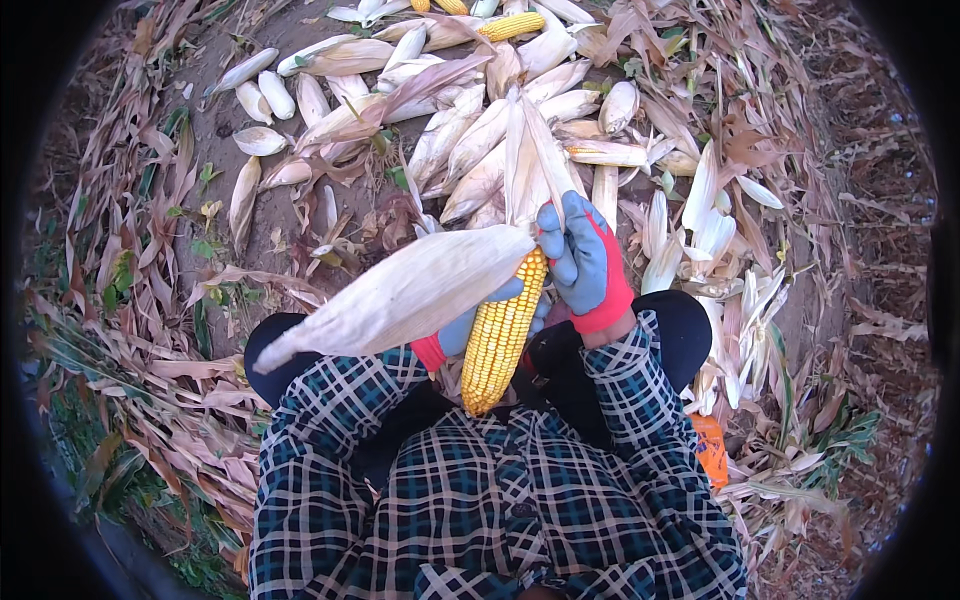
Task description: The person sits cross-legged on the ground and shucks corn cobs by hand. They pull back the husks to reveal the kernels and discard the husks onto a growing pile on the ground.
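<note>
A yellow ear of corn (501, 337) points down towards my chest, its kernels bare. My left hand (459, 327), in a grey and red glove, is closed around the ear from behind, partly hidden by the ear and by a pale husk leaf (409, 296) that sticks out to the left. At the ear's upper end, my right hand (581, 259), gloved the same way, has its fingers bent on the peeled-back husk (529, 161). That husk spreads upward, away from me.
Beyond my hands lies a pile of corn ears in husks (476, 142), with a bare yellow ear (511, 27) at its far side. Stripped husks (750, 337) lie to the right, near an orange bag-like thing (709, 450). Dry stalks and leaves (150, 225) line the left.
</note>
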{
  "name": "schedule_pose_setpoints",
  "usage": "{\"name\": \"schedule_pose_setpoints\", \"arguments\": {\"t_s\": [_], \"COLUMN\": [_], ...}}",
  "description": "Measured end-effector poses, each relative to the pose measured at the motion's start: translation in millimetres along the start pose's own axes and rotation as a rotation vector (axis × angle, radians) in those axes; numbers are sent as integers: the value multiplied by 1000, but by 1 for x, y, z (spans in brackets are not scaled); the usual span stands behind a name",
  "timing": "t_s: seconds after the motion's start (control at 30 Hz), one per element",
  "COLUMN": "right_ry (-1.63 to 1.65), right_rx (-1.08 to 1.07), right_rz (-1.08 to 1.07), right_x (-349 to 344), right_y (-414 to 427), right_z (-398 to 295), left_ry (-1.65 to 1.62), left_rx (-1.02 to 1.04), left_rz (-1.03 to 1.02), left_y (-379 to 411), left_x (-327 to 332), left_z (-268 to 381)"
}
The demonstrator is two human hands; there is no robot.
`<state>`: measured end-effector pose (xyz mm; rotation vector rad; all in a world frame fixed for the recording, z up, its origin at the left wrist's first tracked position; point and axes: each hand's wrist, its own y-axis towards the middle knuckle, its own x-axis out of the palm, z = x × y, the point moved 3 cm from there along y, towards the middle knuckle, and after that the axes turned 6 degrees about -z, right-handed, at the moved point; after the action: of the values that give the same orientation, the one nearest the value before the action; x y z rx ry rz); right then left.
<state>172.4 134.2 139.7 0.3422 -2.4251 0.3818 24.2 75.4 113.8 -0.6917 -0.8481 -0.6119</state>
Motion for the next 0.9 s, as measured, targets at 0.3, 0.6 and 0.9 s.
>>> {"name": "schedule_pose_setpoints", "arguments": {"t_s": [0.3,0.6,0.9], "right_ry": [798,433,-70], "right_rx": [-86,-499,571], "right_rz": [-386,29,-214], "right_x": [3,-52,28], "right_y": [4,-42,-47], "right_z": [-15,-110,52], "left_ry": [-254,-170,-150], "left_rx": [56,438,455], "left_rz": [-186,210,333], "left_y": [3,13,15], "left_x": [10,-16,-33], "left_z": [5,62,52]}}
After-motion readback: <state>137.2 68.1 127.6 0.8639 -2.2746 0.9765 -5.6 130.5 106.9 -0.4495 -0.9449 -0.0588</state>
